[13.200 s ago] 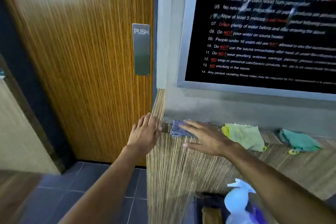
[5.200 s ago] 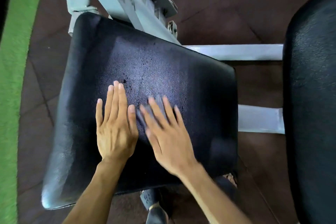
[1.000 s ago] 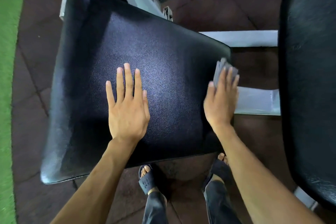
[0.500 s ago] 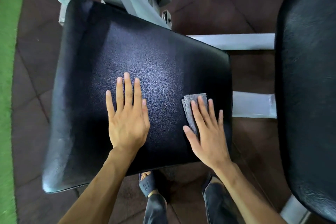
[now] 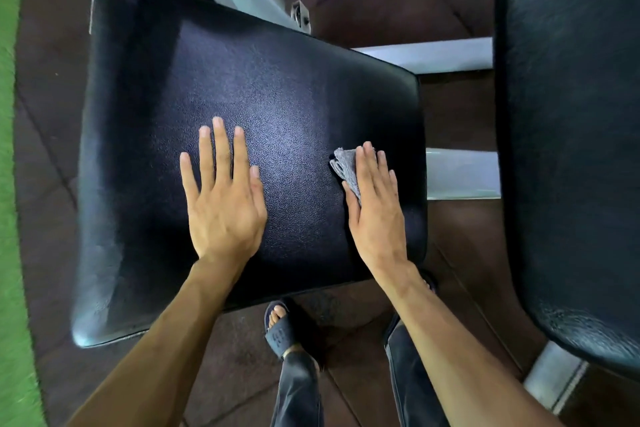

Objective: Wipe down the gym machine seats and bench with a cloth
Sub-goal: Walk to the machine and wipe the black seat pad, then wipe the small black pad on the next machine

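Our right hand (image 5: 375,204) presses flat on the folded grey cloth (image 5: 346,168), now back near the black seat's (image 5: 277,97) right edge after sweeping inward a moment ago. Our left hand (image 5: 225,198) stays spread and empty, bracing mid-seat. The neighbouring pad (image 5: 568,149) looks yet to be wiped.

Bare forearms, dark trousers (image 5: 298,392), dark slide sandal (image 5: 278,333) with embossed strap

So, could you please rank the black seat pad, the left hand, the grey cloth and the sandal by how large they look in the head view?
1. Black seat pad.
2. Left hand.
3. Sandal, though partly hidden.
4. Grey cloth, mostly covered by the right hand.
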The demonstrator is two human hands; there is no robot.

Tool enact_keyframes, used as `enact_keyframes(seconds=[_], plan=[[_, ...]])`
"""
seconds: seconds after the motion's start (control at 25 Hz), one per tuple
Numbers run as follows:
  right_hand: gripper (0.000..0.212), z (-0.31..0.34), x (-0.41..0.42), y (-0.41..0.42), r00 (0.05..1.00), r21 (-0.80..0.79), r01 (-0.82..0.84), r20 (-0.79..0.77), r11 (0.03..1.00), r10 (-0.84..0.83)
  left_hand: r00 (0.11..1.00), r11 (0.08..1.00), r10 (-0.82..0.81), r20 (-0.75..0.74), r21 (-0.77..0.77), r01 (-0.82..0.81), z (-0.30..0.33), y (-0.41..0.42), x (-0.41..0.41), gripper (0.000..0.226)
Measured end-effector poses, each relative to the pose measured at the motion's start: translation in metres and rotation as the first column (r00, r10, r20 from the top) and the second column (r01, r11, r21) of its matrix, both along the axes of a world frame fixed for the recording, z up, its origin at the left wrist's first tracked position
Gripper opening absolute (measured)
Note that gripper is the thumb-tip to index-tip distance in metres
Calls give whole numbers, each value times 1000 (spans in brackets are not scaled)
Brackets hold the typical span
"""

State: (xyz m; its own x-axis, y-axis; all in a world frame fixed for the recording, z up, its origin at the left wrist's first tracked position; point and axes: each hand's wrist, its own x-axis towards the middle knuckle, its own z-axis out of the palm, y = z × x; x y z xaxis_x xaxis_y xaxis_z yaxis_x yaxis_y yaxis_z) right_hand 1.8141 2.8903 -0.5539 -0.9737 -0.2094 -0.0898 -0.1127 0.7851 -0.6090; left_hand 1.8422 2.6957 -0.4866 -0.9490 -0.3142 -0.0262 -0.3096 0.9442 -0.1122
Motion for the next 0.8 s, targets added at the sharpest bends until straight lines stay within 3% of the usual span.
enact_keyframes(seconds=[0.12, 0.24, 0.4, 0.64, 0.8], plan=[[56, 7, -4, 10, 999, -146, 14, 51, 989, -6, 1000, 1000, 1, 32, -1, -1, 3, -1, -3, 55], [51, 36, 7, 23, 970, -292, 144, 232, 945, -77, 994, 992, 21, 105, 119, -34, 17, 12, -1, 56], [48, 88, 54, 48, 898, -258, 229, 429, 939, -101, 952, 960, -139, 274, 272, 62, 53, 71, 50, 62], [45, 155, 162, 95, 833, -120, 297, 517, 947, -196, 743, 894, -411, 529, 396, 212, 127, 139, 125, 58], [45, 194, 233, 126, 742, -112, 555, 514, 824, -430, 565, 780, -625, 539, 450, 435, 160, 164, 157, 56]])
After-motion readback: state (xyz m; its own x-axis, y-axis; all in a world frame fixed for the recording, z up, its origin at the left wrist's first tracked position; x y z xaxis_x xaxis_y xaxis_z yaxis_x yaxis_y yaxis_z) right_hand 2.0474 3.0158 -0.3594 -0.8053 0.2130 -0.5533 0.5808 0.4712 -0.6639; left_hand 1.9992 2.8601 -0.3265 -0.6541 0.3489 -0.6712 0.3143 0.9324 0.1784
